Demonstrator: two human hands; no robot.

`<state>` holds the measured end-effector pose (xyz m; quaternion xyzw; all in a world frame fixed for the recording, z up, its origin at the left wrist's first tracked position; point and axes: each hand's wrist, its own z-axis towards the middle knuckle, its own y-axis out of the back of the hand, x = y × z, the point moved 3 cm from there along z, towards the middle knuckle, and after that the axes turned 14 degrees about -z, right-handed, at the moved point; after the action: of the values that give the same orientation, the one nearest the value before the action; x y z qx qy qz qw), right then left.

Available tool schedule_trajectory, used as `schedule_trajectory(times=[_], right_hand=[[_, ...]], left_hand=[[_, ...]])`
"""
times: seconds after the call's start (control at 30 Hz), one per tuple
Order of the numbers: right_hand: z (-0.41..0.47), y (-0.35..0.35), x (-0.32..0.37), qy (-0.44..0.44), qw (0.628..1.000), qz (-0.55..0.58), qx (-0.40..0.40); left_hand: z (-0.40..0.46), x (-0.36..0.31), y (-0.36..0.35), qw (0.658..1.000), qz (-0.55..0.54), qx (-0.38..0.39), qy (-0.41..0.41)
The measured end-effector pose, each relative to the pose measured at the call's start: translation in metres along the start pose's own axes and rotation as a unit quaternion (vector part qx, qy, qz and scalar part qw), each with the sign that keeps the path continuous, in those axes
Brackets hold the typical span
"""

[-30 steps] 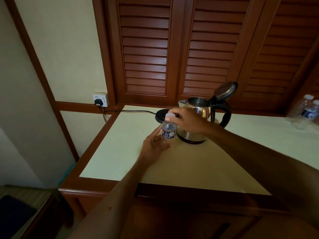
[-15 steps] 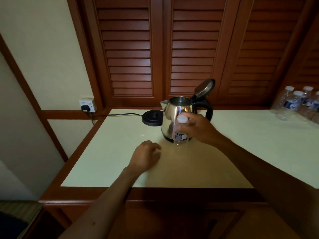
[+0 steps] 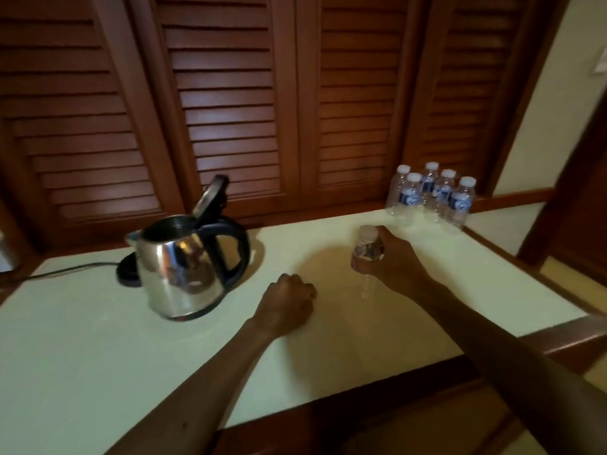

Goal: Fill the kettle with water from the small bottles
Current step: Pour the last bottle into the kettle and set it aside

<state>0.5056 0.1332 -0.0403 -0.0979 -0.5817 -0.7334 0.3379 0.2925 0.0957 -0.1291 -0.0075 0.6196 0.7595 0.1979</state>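
On the pale tabletop [image 3: 98, 372], nearest you first:

Hands: two, both yours, forearms reaching in from the near edge.

Left hand [image 3: 285, 307]: resting on the table, fingers curled into a loose fist with nothing visible inside it. It sits between the kettle and the bottle you hold, touching neither.

Right hand [image 3: 394, 257]: wrapped round the upper part of one small bottle [image 3: 367, 249], fingers closed on it from the right side.

Held bottle: one, upright, white cap on and clear of your fingers at the top, its clear lower body showing below your hand (too blurred to tell whether its base touches the table). It is well apart from the kettle, to the kettle's right.

Kettle [image 3: 177, 274]: one, steel with a black handle, standing on the table to the left of both hands. Its lid [image 3: 212, 197] is tipped up and open, and its mouth shows dark.

Kettle base [image 3: 126, 274]: one, black, just behind and left of the kettle, with a cord [image 3: 65, 269] running off left.

Spare bottles [image 3: 430, 195]: five, capped, clustered at the far right back edge, beyond your right hand.

Louvred wooden doors [image 3: 262, 110]: behind everything.
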Motion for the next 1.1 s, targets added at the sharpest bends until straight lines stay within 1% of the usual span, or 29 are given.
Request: schedule_trajectory(times=[0.2, 0.3, 0.4, 0.5, 0.63, 0.7, 0.83, 0.97, 1.03, 1.1], right_hand=[[0.047, 0.044, -0.115, -0.066, 0.996, 0.028, -0.059], [0.075, 0.053, -0.16, -0.068, 0.993, 0.049, -0.088], [0.101, 0.057, -0.193, -0.08, 0.989, 0.063, -0.106], [0.119, 0.052, -0.209, -0.084, 0.987, 0.078, -0.112], [0.131, 0.039, -0.218, -0.105, 0.984, 0.093, -0.107], [0.134, 0.031, -0.224, -0.119, 0.986, 0.078, -0.089], [0.133, 0.02, -0.236, -0.174, 0.982, 0.056, -0.037], [0.127, 0.024, -0.236, -0.194, 0.977, 0.077, -0.047], [0.118, 0.025, -0.236, -0.219, 0.971, 0.087, -0.05], [0.102, 0.025, -0.232, -0.244, 0.959, 0.129, -0.069]], left_hand=[[0.099, -0.042, -0.032, 0.997, -0.036, -0.014, 0.064], [0.14, -0.049, -0.045, 0.993, -0.053, -0.027, 0.101], [0.167, -0.053, -0.055, 0.99, -0.039, -0.045, 0.128], [0.174, -0.053, -0.061, 0.988, -0.021, -0.074, 0.134], [0.173, -0.052, -0.062, 0.987, -0.033, -0.077, 0.14], [0.173, -0.053, -0.061, 0.986, -0.04, -0.08, 0.143], [0.173, -0.055, -0.061, 0.984, -0.047, -0.086, 0.147], [0.171, -0.055, -0.06, 0.983, -0.053, -0.096, 0.144], [0.17, -0.056, -0.059, 0.984, -0.056, -0.093, 0.141], [0.168, -0.057, -0.058, 0.984, -0.061, -0.091, 0.14]])
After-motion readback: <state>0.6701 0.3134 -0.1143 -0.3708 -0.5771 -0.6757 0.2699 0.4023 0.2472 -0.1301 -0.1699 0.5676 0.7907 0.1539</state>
